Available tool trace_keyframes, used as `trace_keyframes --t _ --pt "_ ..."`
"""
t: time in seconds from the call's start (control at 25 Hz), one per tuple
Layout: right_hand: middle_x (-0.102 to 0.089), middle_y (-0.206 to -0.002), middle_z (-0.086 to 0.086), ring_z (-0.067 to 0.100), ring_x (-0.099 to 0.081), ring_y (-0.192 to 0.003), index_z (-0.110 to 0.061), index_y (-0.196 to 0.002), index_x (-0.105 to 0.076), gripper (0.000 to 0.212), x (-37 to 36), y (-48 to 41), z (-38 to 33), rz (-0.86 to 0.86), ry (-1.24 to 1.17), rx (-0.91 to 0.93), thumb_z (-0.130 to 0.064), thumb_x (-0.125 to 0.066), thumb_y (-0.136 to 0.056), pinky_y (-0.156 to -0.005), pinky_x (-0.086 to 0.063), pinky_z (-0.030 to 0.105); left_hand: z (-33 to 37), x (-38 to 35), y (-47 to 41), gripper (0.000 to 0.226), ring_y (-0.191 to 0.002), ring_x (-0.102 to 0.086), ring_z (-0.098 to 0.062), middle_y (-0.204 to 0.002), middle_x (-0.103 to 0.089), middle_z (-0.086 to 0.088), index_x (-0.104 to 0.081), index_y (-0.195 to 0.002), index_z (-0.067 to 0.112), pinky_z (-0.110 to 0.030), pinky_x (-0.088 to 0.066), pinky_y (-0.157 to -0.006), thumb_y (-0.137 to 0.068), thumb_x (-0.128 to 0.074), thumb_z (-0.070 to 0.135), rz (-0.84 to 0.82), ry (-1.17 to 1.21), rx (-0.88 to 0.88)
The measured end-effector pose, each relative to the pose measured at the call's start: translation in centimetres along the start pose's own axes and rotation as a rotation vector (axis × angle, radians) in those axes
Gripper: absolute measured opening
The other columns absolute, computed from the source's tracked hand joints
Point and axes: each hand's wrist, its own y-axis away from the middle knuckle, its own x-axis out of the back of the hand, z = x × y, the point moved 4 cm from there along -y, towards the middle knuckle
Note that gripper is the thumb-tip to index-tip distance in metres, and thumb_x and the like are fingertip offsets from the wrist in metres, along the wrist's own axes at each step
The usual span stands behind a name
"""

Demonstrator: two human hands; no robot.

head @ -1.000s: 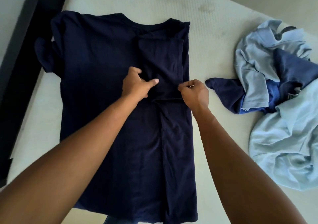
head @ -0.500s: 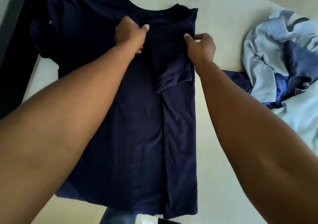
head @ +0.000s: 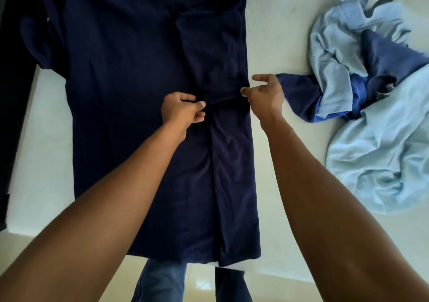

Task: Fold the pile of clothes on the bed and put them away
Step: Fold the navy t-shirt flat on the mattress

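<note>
A navy T-shirt (head: 130,92) lies flat on a pale bed (head: 278,23), collar at the far end and hem nearest the person. Its right side is already turned in over the body as a long panel, with the short sleeve (head: 209,55) laid on top of it. The other sleeve spreads out unfolded at the far left.

The left hand (head: 182,110) has its fingers curled and its thumb pressed down, pinching cloth at the lower edge of the folded sleeve; creases fan out from that spot. The right hand (head: 265,92) sits at the shirt's right edge with thumb and forefinger apart. The thumb tip touches the fold, but it does not seem to hold any cloth.

The step in hand looks like tidying the first side fold. Next, the left side and its sleeve would need bringing across to match, then the shirt doubling from hem to collar.

The shirt is thin, soft, matte jersey that wrinkles easily, so it needs smoothing before each fold. The bed cover shows fine ribbing. Well to the right lies the pile of clothes (head: 362,120), a rumpled heap of light blue and darker blue garments, one dark piece reaching towards the right hand.
</note>
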Motion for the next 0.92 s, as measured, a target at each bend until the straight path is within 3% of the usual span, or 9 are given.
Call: trace_keyframes --t 0.08,0.16,0.32,0.52,0.68,0.8,0.92 --pt "-0.072 -0.087 -0.004 0.006 -0.066 -0.077 -0.021 -0.127 -0.057 0.044 0.4 0.7 1.0 0.079 -0.021 -0.029 -0.021 -0.074 -0.086 -0.084 -0.058 0.033 0.0 -0.4 0.4 0.034 -0.072 -0.077 -0.019 -0.095 -0.074 -0.01 -0.063 -0.113 0.01 -0.03 -0.063 -0.059 -0.085 -0.082 0.006 0.023 -0.063 -0.002" --pt "-0.068 -0.091 -0.007 0.01 -0.066 -0.086 -0.019 -0.133 -0.052 0.05 0.1 1.7 1.7 0.119 0.062 0.037 -0.024 -0.07 -0.087 -0.089 -0.055 0.035 -0.1 -0.6 1.1 0.036 -0.072 -0.076 -0.017 -0.094 -0.072 -0.006 -0.059 -0.115 0.015 -0.03 -0.062 -0.058 -0.087 -0.082 0.016 0.074 -0.159 -0.088" --pt "-0.064 -0.112 0.0 0.019 -0.061 -0.104 -0.015 -0.136 -0.046 0.055 -0.4 4.3 4.3 0.078 0.165 0.121 -0.025 -0.069 -0.087 -0.09 -0.047 0.033 -2.3 -1.2 3.0 0.038 -0.072 -0.072 -0.016 -0.078 -0.07 0.004 -0.054 -0.112 0.022 -0.039 -0.062 -0.076 -0.087 -0.079 0.036 0.044 -0.45 -0.298" --pt "-0.067 -0.1 -0.004 0.017 -0.066 -0.091 -0.02 -0.112 -0.057 0.035 0.6 10.0 12.0 -0.054 0.135 0.037 -0.031 -0.078 -0.086 -0.087 -0.054 0.031 -11.3 -1.9 8.1 0.055 -0.079 -0.074 -0.021 -0.086 -0.074 0.003 -0.057 -0.103 0.025 -0.042 -0.063 -0.079 -0.068 -0.086 0.056 -0.117 -0.563 -0.13" --pt "-0.064 -0.084 -0.012 0.0 -0.059 -0.072 -0.022 -0.097 -0.061 0.025 1.6 16.4 18.9 -0.2 0.221 -0.01 -0.029 -0.081 -0.085 -0.059 -0.042 0.009 -19.2 -2.3 13.7 0.048 -0.07 -0.076 -0.024 -0.074 -0.07 -0.002 -0.061 -0.09 0.013 -0.043 -0.065 -0.066 -0.062 -0.098 0.027 -0.243 -0.519 0.034" --pt "-0.062 -0.077 -0.014 0.007 -0.059 -0.07 -0.02 -0.091 -0.063 0.022 2.2 21.2 24.7 -0.279 0.32 -0.023 -0.036 -0.078 -0.088 -0.056 -0.037 0.013 -25.3 -2.4 18.3 0.037 -0.061 -0.074 -0.024 -0.069 -0.072 -0.008 -0.061 -0.076 0.006 -0.043 -0.064 -0.06 -0.066 -0.094 0.017 -0.268 -0.625 0.071" --pt "-0.06 -0.072 -0.01 0.006 -0.059 -0.065 -0.018 -0.085 -0.06 0.024 3.2 25.0 29.3 -0.334 0.343 -0.036 -0.034 -0.075 -0.093 -0.054 -0.041 0.014 -29.8 -2.1 21.5 0.04 -0.069 -0.073 -0.03 -0.068 -0.067 -0.013 -0.052 -0.062 0.008 -0.047 -0.064 -0.061 -0.071 -0.09 0.017 -0.232 -0.595 0.103"
